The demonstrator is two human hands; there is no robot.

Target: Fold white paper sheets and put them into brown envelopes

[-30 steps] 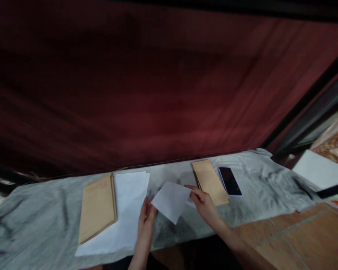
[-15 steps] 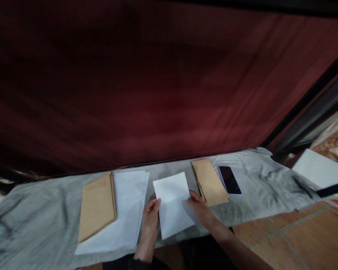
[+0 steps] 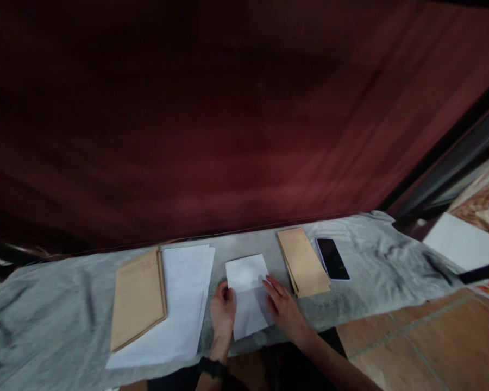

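A white sheet of paper (image 3: 249, 277) lies on the grey cloth in front of me, with a faint change of shade across its middle. My left hand (image 3: 223, 309) is at its left edge, fingers curled and thumb against the paper. Stretched out over the right side of the sheet, the fingers of my right hand (image 3: 283, 307) rest flat on it. Just right of the sheet is a small stack of brown envelopes (image 3: 303, 260). To the left, larger brown envelopes (image 3: 138, 301) lie partly over a stack of white paper (image 3: 185, 304).
A phone (image 3: 333, 259) with a pale rim lies right of the small envelopes. Grey cloth (image 3: 57, 315) covers the long, narrow surface. Behind it rises a dark red panel (image 3: 228, 136). A white flat object (image 3: 460, 241) is at the far right, above the tiled floor (image 3: 424, 336).
The sheet now lies flatter and looks narrower, its top edge slightly lower. My right hand has moved from gripping its right edge to lying over it with fingers extended. My left fingers have curled more.
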